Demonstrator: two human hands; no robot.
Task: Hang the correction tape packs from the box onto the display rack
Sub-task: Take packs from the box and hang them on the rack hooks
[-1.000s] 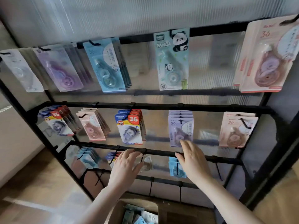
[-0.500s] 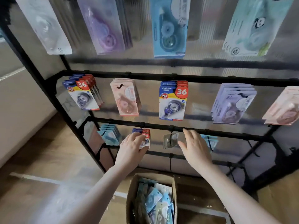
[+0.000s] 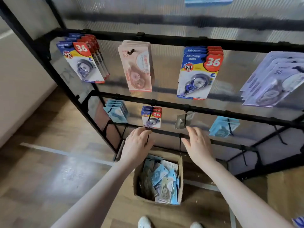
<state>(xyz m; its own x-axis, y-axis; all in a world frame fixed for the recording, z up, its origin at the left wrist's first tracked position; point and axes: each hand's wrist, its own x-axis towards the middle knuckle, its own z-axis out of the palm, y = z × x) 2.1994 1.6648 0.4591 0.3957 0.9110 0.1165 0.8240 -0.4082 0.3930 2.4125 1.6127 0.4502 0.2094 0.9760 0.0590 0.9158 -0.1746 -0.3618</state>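
Both hands were low at the rack (image 3: 164,40), above the box (image 3: 158,199), and neither held a pack. The left hand (image 3: 136,145) reached to the lower bar, fingers gently curved, fingertips at the bar just beneath the small stack of 36 packs (image 3: 151,118); whether they touched the hook there could not be told. The right hand (image 3: 198,145) was spread flat, fingers straight, just under a clear pack (image 3: 184,120) hanging alone on its hook, perhaps to steady it. The remaining packs (image 3: 160,176) lay loose and jumbled in the box on the floor at the rack's foot, directly between the forearms, likely set there for a short reach. Hung stock sat in fanned stacks along 2 rows: blue packs (image 3: 116,111) at the left end, more blue ones (image 3: 223,127) toward the right. Several hooks on the lowest bar at the right end looked bare, so hanging was probably far from finished.
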